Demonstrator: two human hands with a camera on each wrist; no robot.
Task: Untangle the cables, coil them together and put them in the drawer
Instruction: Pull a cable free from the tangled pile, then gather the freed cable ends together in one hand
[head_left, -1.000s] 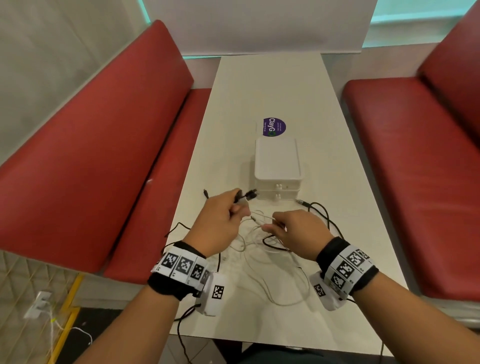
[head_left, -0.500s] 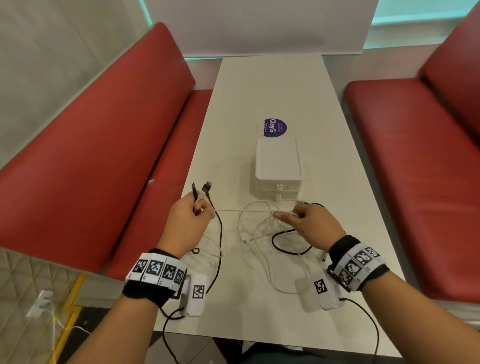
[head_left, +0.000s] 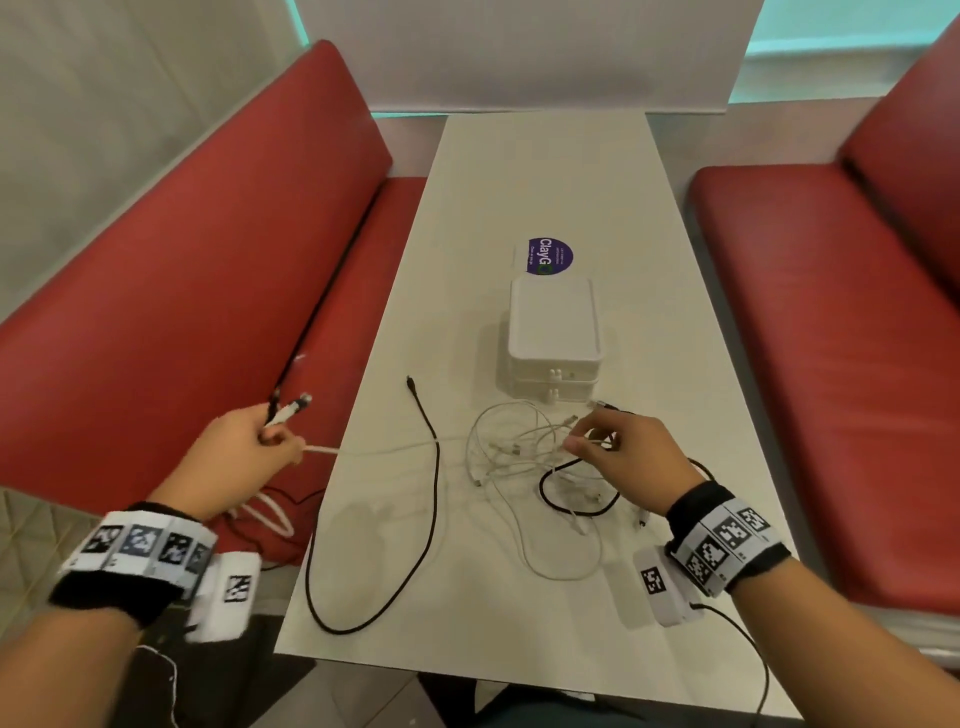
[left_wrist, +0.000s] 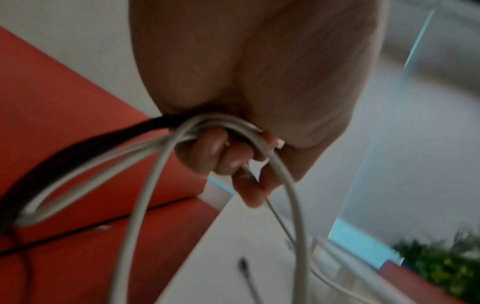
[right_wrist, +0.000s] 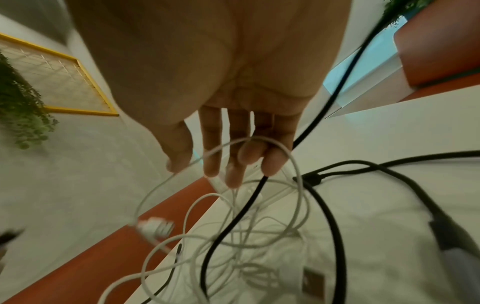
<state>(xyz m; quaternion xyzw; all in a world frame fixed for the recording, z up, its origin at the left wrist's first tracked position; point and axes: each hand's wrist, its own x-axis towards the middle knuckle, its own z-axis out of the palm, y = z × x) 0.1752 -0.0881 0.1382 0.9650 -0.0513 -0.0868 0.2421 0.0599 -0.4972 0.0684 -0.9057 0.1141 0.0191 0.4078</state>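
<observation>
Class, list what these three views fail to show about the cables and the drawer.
- Drawer box: head view shows its top and shut fronts only; the inside is hidden.
- White cables: too thin and overlapped to count.
- Left hand: left wrist view is blurred; the palm hides the plugs.

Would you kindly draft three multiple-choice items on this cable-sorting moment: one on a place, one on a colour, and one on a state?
1. Where is the left hand?
A. over the red bench, off the table's edge
B. on the drawer box
C. under the table

2. What colour is the loose cable curving along the table's left side?
A. white
B. black
C. red

3. How is the drawer box?
A. pulled open
B. shut
C. tipped over

Answers: 1 A, the hand grips its cable bundle above the bench. 2 B, it shows dark against the pale top. 3 B, both drawer fronts sit flush.
</observation>
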